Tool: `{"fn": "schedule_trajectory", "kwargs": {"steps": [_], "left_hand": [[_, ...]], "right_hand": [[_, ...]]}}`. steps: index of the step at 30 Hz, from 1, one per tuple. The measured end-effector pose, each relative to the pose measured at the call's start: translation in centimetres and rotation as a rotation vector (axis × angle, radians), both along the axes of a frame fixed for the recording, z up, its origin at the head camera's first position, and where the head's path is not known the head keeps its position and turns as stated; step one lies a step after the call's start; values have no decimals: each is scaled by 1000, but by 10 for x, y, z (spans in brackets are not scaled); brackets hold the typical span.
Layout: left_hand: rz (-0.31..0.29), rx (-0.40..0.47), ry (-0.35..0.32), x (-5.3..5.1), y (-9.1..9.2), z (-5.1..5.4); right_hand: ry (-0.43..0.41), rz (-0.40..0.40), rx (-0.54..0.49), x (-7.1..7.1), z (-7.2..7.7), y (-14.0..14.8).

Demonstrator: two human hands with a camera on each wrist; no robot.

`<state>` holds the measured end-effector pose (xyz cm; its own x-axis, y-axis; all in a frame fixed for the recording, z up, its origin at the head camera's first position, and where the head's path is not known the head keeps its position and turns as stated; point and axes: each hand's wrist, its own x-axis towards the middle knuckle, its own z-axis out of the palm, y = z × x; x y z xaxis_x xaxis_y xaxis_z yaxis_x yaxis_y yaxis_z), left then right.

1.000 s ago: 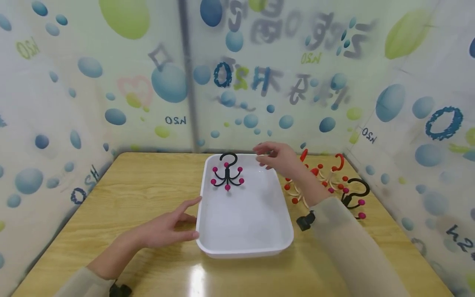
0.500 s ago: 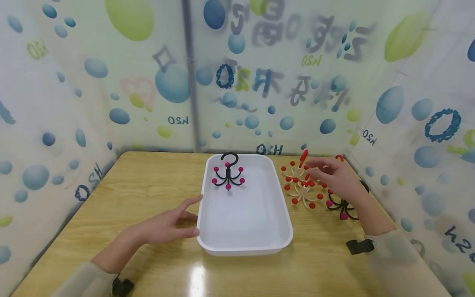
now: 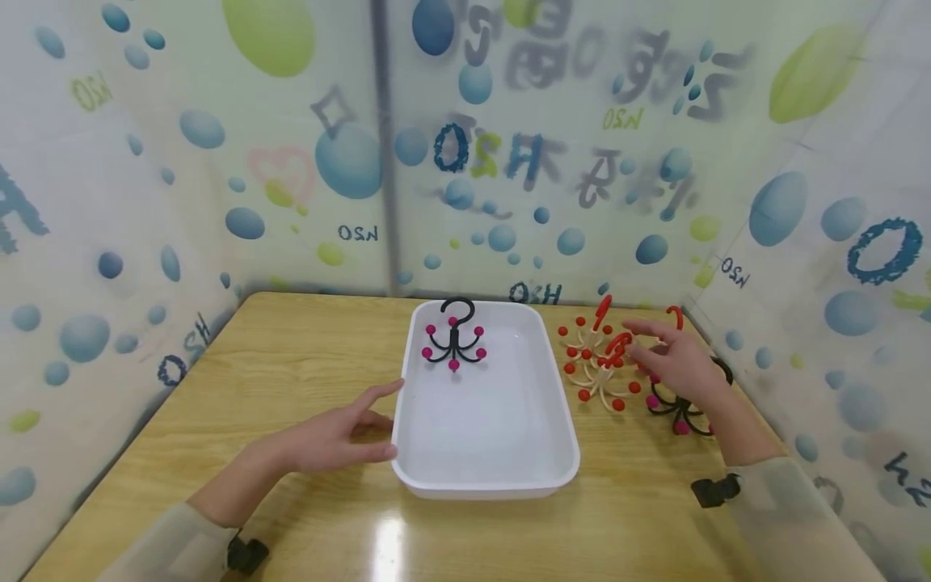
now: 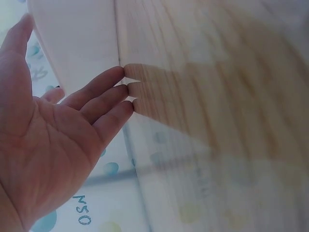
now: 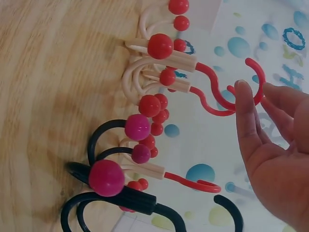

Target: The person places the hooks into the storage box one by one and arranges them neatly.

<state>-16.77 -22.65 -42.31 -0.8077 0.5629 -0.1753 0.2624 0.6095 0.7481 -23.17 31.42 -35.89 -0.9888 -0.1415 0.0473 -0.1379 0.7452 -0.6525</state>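
Having left the tray point(image 3: 487, 487), the right hand point(image 3: 680, 364) is reaching a red-hooked hanger point(image 3: 602, 378) on the worktop point(image 3: 313, 364), fingers narrow at its top, grip unclear, apparently turning work pileward, while the left hand point(image 3: 330, 440), fingers spread, is touching the tray.

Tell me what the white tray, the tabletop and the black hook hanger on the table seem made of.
White tray: probably smooth plastic; even color and rounded corners suggest molding.
Tabletop: glossy, wood or laminate, with visible grain and bright reflection.
Black hook hanger: smooth, likely plastic by its soft highlights, possibly coated metal.
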Motion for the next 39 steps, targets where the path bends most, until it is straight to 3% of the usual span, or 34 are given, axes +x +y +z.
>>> {"fn": "schedule_trajectory", "kwargs": {"steps": [7,16,26,33,39], "left_hand": [[0,-1,-7,-1,0,0],[2,9,-24,-1,1,0],[6,13,-39,-1,1,0],[6,9,-33,0,0,-2],[1,7,-23,0,0,-2]], "right_hand": [[-3,32,-14,-4,-10,2],[11,-1,-52,-3,-11,-1],[52,-40,-12,-4,-17,-1],[66,-46,-35,2,-13,-3],[103,-66,-52,10,0,-5]]}}
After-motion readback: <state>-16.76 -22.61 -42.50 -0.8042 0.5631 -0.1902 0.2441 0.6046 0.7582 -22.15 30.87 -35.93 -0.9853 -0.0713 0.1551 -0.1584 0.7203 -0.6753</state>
